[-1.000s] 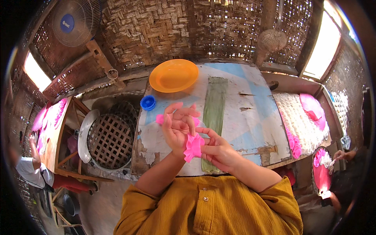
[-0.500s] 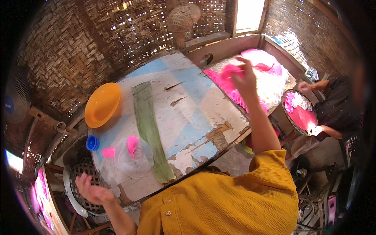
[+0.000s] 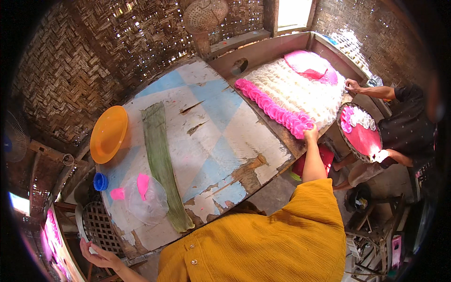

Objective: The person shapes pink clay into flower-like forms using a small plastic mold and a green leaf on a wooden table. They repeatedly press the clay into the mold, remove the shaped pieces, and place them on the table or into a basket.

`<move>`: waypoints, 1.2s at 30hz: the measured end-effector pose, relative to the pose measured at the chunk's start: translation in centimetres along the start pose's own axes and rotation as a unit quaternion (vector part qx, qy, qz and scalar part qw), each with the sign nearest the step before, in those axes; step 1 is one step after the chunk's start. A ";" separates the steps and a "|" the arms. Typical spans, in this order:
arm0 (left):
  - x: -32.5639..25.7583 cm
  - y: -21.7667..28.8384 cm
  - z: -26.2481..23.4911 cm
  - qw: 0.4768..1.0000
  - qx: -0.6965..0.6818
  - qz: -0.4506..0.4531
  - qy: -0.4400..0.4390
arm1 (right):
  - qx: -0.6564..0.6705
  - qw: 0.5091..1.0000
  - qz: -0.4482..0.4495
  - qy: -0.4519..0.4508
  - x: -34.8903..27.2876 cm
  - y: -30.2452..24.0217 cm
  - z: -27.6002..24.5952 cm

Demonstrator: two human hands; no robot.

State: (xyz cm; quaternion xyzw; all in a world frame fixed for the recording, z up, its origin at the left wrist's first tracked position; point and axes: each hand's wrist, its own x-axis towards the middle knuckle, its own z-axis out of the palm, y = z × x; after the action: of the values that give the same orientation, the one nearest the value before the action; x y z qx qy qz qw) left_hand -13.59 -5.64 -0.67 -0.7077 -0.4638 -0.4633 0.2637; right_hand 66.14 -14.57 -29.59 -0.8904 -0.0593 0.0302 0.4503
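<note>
A long row of pink ruffled rounds point(image 3: 270, 105) overlaps along the near edge of a wooden board at the right. At the row's near end, my right hand point(image 3: 310, 135) has its fingers closed on a pink round, against the last ones in the line. Beyond them the board is covered with many white rounds point(image 3: 277, 77). My left hand point(image 3: 99, 256) is held out, palm up, past the table's near left corner, its fingers apart with nothing in them. Nearest it on the table is a clear plastic sheet point(image 3: 152, 207) with a pink piece point(image 3: 143, 185) on it.
The worn blue-and-white table point(image 3: 206, 136) carries a long green leaf strip point(image 3: 162, 164), an orange basin point(image 3: 109, 134), a blue round container point(image 3: 100, 181) and another pink piece point(image 3: 117, 193). At right, a co-worker point(image 3: 404, 122) holds a round tray point(image 3: 359, 136) of pink and white rounds.
My right hand has come down and nearer from above the board, bringing a pink round to the row's end. My left hand has dropped lower. The co-worker's upper hand has moved to the board's edge.
</note>
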 end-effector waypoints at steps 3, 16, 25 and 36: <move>0.0 0.7 0.7 1.000 -0.012 0.005 -0.016 | -0.090 0.995 -0.044 0.030 -0.7 0.8 -0.1; 3.0 5.3 7.8 0.970 -0.023 -0.106 -0.218 | 0.170 0.911 -0.361 -0.103 -11.0 -25.6 -4.1; 1.1 4.0 11.5 0.921 -0.071 -0.166 -0.346 | 0.108 0.598 -0.641 -0.469 -32.7 -35.1 -5.9; 0.9 3.9 8.6 0.930 -0.124 -0.174 -0.298 | 0.063 0.364 -0.865 -0.339 -45.8 -36.8 2.8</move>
State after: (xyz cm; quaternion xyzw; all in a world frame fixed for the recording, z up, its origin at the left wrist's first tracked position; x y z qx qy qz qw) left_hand -6.36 -0.03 -3.36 -0.7484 -0.5757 -0.3235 -0.0618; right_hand 17.55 3.21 -1.55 -0.2345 -0.9426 -0.0730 0.2263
